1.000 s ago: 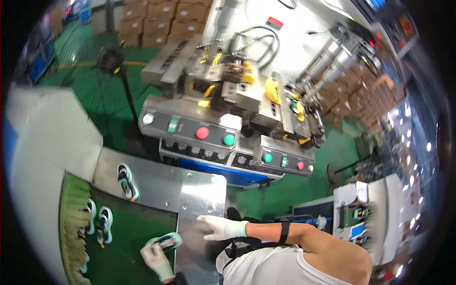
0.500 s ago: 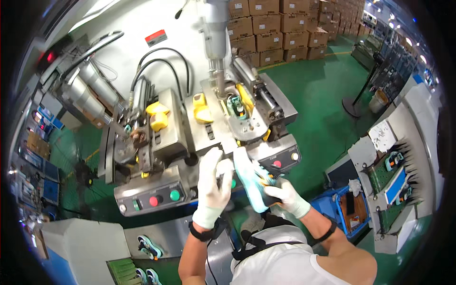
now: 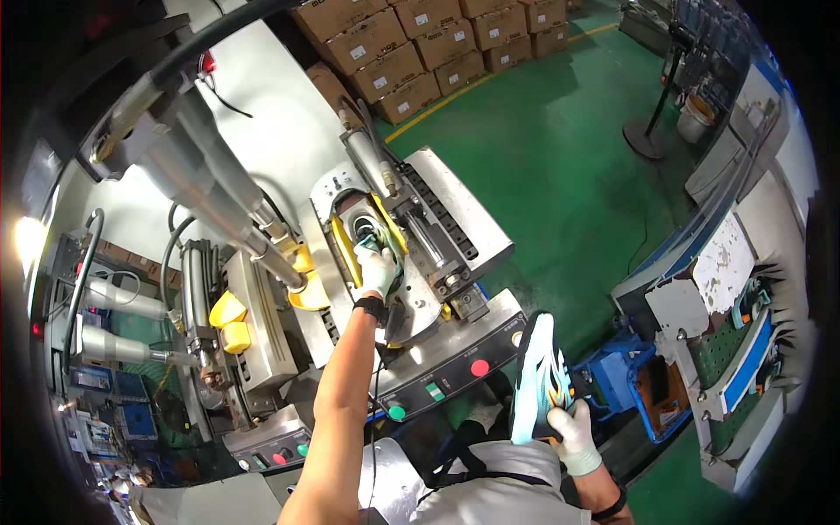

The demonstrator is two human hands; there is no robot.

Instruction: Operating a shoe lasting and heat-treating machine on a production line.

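Note:
My left hand, in a pale work glove, reaches into the metal press and is closed on a dark and mint sneaker. That sneaker sits in the press's cradle between yellow pads; my fingers hide part of it. Low at the right, my gloved right hand grips a second sneaker, light blue and white with a dark sole and orange accents. This one is held tilted, toe up, in front of the press, with my thumb across its heel end.
A control panel with red and green buttons runs along the press front. Metal cylinders slant over the left side. A blue bin and a rack holding sneakers stand at the right. Stacked cartons are behind.
My left hand has moved from near the panel onto the sneaker in the press. My right hand has carried its sneaker rightward and turned it toe up. The view has shifted.

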